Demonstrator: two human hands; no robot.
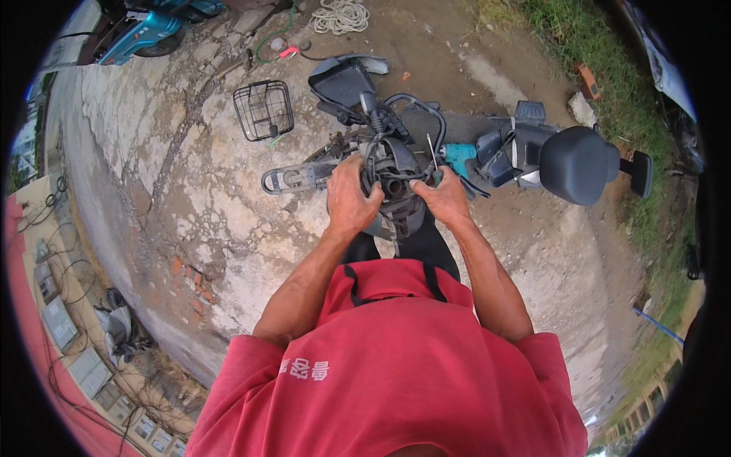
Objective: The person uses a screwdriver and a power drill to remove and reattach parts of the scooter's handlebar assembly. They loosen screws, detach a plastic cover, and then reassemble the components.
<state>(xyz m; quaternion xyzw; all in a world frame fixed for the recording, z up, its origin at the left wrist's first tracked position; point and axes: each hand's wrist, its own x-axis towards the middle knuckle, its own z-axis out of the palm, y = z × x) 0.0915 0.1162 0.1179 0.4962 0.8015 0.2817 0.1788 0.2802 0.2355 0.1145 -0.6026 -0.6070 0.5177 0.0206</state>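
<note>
1. Head view, nearest: red shirt (396, 365) of the person fills the near edge; both bare forearms reach from it toward the far side.
2. Left hand (352, 199): fingers curled together, clamped on the left side of the scooter's stripped front head (392, 179), a dark round housing with loose cables showing.
3. Right hand (444, 199): fingers closed on the right side of the same housing; a thin screwdriver (432, 152) rises from the fist, its green grip just showing at the knuckles.
4. Scooter (502, 148): lies at the centre of the scene on cracked concrete ground (228, 221), its body running to the right; black seat (576, 164) and a small backrest pad (641, 174) at the far right.
5. Teal part (459, 156): just beyond the right hand, on the scooter body.
6. Grey bracket (293, 179): just left of the left hand.
7. Black wire basket (263, 110): far left of the head, standing apart on the ground.
8. Dark front panel (341, 80): beyond the head, on the ground.
9. Coiled rope (340, 15): far edge.
10. Grass (601, 61): far right.
</note>
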